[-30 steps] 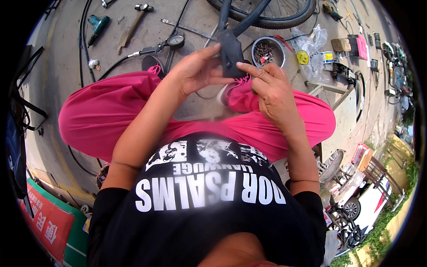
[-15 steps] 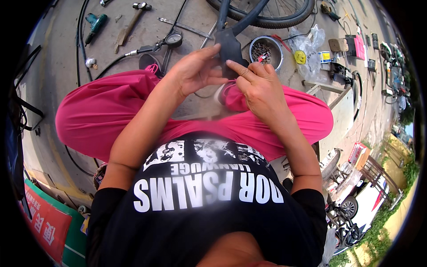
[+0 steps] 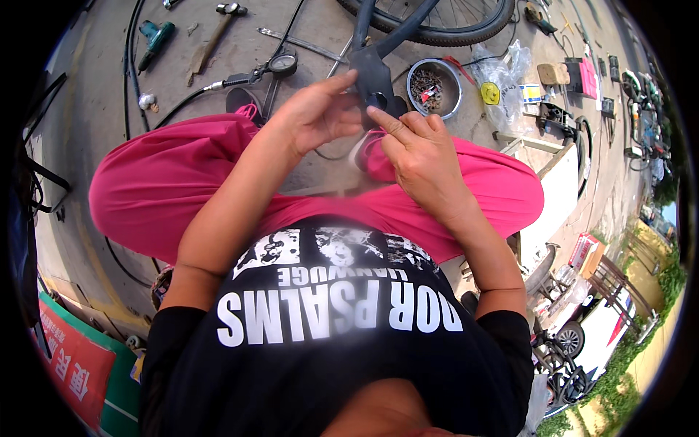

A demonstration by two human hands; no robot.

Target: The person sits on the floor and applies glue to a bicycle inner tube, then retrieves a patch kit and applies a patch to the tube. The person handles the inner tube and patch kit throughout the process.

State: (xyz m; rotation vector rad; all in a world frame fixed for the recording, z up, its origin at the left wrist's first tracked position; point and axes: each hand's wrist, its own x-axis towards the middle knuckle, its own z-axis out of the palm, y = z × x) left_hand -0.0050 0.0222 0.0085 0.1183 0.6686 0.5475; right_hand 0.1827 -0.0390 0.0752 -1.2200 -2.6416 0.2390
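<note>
My left hand (image 3: pixel 320 113) holds the left side of a dark bicycle frame piece (image 3: pixel 368 65), its thumb on the edge and its lower fingers loosely curved beside it. My right hand (image 3: pixel 415 149) has the index fingertip at a dark opening in the lower part of that piece, the other fingers curled; whether they hold anything is hidden. The frame runs up to a spoked wheel (image 3: pixel 437 36) at the top. Right of the piece is a metal bowl (image 3: pixel 451 95) of small parts. Pink trouser legs (image 3: pixel 160 186) are crossed below my hands.
On the ground lie a teal power tool (image 3: pixel 153 44), a hammer (image 3: pixel 211 36), a gauge with hose (image 3: pixel 282 64), metal bars and cables. At right are a plastic bag (image 3: pixel 495 95), a wooden block (image 3: pixel 553 73), a pale board (image 3: pixel 539 197) and a white car (image 3: pixel 604 328).
Both hands have shifted slightly left, my right hand more so and lower, its index finger now lower on the frame piece. A dark opening now shows beside that fingertip.
</note>
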